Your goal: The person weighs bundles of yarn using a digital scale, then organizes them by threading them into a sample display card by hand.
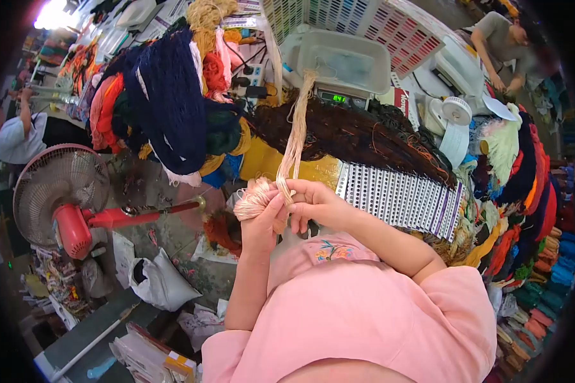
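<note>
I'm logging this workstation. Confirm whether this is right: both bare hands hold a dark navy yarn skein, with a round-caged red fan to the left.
The colour is wrong: the head view shows the left hand and right hand holding a pale peach yarn skein. The round-caged red fan is to the left.

Left of the skein [296,137] stands the fan [73,228]; right, the cards [399,199]. Behind the cards lies the yarn pile [364,137], then the scale [340,98] bearing the tray [382,59].
</note>
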A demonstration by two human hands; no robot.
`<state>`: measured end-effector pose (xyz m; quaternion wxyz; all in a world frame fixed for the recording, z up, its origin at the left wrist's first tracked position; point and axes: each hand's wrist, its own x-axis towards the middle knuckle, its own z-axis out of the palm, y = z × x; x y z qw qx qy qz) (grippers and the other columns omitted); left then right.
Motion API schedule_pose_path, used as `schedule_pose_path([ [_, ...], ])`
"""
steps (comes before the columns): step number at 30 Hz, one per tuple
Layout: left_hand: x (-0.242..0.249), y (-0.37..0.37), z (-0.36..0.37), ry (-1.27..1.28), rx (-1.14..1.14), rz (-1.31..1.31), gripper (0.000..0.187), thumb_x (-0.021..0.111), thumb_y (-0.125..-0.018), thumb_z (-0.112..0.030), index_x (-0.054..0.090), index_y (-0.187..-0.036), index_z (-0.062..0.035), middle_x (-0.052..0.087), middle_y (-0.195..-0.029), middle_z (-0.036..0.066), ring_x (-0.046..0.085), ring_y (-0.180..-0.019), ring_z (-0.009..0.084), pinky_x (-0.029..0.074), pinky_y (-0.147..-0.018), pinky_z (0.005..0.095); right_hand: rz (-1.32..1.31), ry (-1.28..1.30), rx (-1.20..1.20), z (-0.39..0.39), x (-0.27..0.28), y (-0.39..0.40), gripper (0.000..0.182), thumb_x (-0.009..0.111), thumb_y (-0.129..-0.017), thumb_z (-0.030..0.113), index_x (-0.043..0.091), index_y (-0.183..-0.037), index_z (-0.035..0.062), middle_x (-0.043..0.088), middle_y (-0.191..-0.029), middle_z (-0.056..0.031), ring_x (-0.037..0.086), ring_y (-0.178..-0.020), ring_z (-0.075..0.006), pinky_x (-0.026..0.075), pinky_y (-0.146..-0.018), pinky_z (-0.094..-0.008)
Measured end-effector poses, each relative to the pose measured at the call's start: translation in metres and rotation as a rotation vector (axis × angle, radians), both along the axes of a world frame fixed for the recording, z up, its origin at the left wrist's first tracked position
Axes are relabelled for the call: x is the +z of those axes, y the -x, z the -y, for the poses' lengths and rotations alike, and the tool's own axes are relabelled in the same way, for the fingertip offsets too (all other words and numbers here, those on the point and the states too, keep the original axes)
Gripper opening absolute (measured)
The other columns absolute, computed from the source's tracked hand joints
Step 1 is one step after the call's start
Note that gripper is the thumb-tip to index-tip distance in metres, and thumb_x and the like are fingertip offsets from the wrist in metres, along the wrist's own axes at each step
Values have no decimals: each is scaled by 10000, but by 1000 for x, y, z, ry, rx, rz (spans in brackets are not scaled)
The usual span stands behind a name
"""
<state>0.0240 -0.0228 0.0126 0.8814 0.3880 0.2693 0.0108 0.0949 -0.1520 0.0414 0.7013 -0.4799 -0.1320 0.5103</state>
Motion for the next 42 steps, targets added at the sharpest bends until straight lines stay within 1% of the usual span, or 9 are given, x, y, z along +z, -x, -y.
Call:
schedule_pose_path([
  [4,5,-3,0,64,-28,92,105,521,-757,-12,510,-861,-9,529,-797,38,520,-690,92,432,-583,179,-55,-43,-156,2,-5,12,379,431,-805,56,333,-1166,-2,546,-780,-61,547,-570,-108,435,-466,-185],
  [8,10,0,-2,88,-59,117,61,504,-773,-36,500,-832,-20,498,-734,23,478,-629,80,389,-537,190,-66,24,-278,-1,-5,23,187,473,-787,67,512,-941,-32,560,-696,-48,527,-525,-82,415,-444,-179],
  [14,4,1,-9,168,-198,270,105,469,-808,-121,500,-810,-20,485,-703,29,461,-614,85,374,-538,202,-74,49,-355,-5,2,32,141,524,-769,102,581,-710,-13,552,-575,-39,495,-457,-62,385,-414,-166],
  [17,11,-2,-5,293,-65,-55,282,375,-853,-262,495,-747,-29,508,-656,41,483,-556,116,396,-487,233,13,78,-356,-6,7,36,137,530,-769,108,583,-719,-8,544,-557,-32,483,-441,-56,375,-406,-160],
  [21,17,8,-5,275,-239,149,252,368,-856,-216,501,-746,-32,514,-607,42,494,-511,111,418,-490,223,56,111,-276,-9,4,40,143,534,-770,115,581,-704,-3,537,-540,-25,471,-427,-46,366,-393,-157],
  [24,11,8,-8,248,-129,28,113,419,-829,-91,499,-857,-17,520,-692,43,491,-556,96,421,-500,214,56,161,-248,-12,7,41,174,539,-767,130,556,-641,10,520,-510,-21,433,-383,-32,316,-344,-152],
  [31,2,14,-8,376,-177,150,140,435,-827,-115,472,-935,-33,525,-752,36,493,-594,93,419,-512,206,-90,116,-343,-14,10,44,169,536,-763,137,531,-652,10,476,-451,-15,331,-317,-23,196,-294,-169],
  [36,-5,18,-8,330,-181,199,167,432,-829,-125,502,-941,-22,540,-782,53,494,-595,100,417,-528,215,-195,-29,-490,-14,-5,49,95,518,-754,63,576,-756,-13,510,-489,-43,384,-338,-44,339,-390,-152],
  [42,21,19,-3,234,-79,174,147,447,-823,-119,526,-882,-10,529,-783,66,498,-629,124,419,-556,233,-358,-151,-521,-10,-9,54,114,501,-763,76,578,-768,-8,556,-621,-64,488,-480,-64,371,-416,-165],
])
